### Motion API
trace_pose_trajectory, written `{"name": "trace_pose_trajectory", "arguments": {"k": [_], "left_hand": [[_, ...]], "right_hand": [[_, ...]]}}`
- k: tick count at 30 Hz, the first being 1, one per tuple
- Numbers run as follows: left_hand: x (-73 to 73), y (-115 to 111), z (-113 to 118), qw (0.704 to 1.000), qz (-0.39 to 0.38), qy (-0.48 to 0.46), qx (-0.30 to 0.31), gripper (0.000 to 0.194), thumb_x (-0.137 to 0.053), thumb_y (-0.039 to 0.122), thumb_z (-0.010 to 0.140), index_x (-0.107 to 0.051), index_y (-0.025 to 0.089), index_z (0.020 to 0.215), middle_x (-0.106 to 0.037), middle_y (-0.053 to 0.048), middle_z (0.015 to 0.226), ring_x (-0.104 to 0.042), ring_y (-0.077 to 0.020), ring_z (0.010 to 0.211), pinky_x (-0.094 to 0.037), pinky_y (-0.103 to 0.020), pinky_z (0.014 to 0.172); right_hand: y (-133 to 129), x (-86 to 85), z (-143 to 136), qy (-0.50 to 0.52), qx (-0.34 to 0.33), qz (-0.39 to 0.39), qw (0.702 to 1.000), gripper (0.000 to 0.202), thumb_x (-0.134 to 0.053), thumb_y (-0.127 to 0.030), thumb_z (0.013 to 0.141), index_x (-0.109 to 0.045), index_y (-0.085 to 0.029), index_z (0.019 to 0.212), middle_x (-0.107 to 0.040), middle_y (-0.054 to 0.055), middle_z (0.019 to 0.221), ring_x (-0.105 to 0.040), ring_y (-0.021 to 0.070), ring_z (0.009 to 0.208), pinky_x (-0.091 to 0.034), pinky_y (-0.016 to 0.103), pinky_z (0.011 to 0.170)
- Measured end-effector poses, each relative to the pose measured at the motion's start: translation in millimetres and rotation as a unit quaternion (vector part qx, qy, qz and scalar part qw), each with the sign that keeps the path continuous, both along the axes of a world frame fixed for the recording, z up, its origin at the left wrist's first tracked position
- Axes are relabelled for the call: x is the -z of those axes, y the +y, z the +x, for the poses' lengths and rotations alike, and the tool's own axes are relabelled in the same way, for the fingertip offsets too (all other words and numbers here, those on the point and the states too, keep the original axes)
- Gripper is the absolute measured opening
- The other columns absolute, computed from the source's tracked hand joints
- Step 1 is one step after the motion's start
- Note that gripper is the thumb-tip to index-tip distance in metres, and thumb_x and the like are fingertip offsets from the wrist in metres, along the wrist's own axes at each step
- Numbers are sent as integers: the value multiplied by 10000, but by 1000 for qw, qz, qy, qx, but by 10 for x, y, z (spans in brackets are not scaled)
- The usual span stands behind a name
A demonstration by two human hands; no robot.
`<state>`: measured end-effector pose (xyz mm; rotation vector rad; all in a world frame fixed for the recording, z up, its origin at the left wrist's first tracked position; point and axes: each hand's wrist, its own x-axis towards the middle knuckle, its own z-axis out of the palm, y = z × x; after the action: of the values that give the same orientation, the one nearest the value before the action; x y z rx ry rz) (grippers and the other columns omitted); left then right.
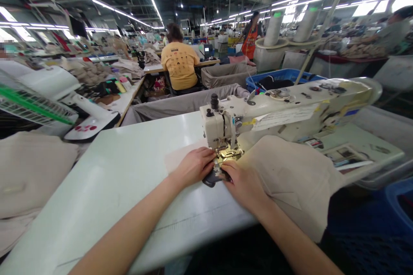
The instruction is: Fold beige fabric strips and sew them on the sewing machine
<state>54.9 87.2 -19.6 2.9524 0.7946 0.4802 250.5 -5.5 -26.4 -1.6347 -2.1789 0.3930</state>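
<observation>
A cream industrial sewing machine (214, 126) stands on the pale table, its lit needle area and metal guide plate (229, 154) between my hands. My left hand (195, 165) is left of the needle, fingers bent and pressed together at the edge of the work. Pale cloth shows beneath it. My right hand (241, 180) is just right of and in front of the plate, with thumb and fingers closed at the near edge. A large beige fabric piece (290, 167) spreads from the machine past my right wrist and hangs over the table edge. What lies between the fingertips is mostly hidden.
A white and green fan (41, 99) stands at the left beside piled beige cloth (32, 172). Behind the table are grey cloth-lined bins (180, 101) and a blue basket (287, 77). Thread cones (273, 29) rise behind the machine. A person in yellow (180, 64) sits ahead.
</observation>
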Motion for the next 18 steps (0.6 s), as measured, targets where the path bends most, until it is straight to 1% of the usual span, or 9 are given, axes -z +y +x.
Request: {"name": "trace_pose_trajectory", "arguments": {"k": [4,7,10,13,18], "left_hand": [[73,-17,-20,1000,14,-13,-15,311,-431,276,1024,-657,151,1196,-680,-133,1171,-639,-256,1069,-554,-430,971],[135,-24,-39,999,19,-27,-23,323,-435,271,1021,-644,144,1230,-665,-136,1227,-616,-267,1150,-539,-452,1015],[168,-25,-53,999,10,-42,-17,319,-438,258,1018,-633,156,1249,-650,-127,1271,-587,-252,1221,-517,-432,1059],[172,-30,-54,999,1,-44,-11,306,-448,247,1013,-634,161,1240,-648,-118,1276,-590,-241,1219,-498,-417,1082],[160,-33,-26,998,-23,-30,-58,316,-480,248,1001,-593,168,1285,-621,-130,1305,-562,-264,1242,-474,-464,1092]], "right_hand": [[-107,143,-37,1,11,29,1000,318,-597,-164,941,-634,-175,1257,-604,77,1383,-687,253,1049,-571,342,850],[-123,215,-52,1,10,49,999,320,-592,-161,944,-627,-169,1262,-605,83,1382,-692,250,1039,-575,349,854],[-117,232,-54,-5,12,57,998,313,-598,-151,936,-635,-174,1246,-615,83,1370,-703,244,1006,-582,339,832],[-110,235,-53,-15,11,64,998,313,-597,-152,935,-637,-173,1244,-615,88,1375,-706,245,1002,-584,334,825],[-111,258,-57,-19,9,75,997,327,-603,-149,926,-635,-167,1250,-623,86,1369,-711,247,1002,-589,329,804]]}}
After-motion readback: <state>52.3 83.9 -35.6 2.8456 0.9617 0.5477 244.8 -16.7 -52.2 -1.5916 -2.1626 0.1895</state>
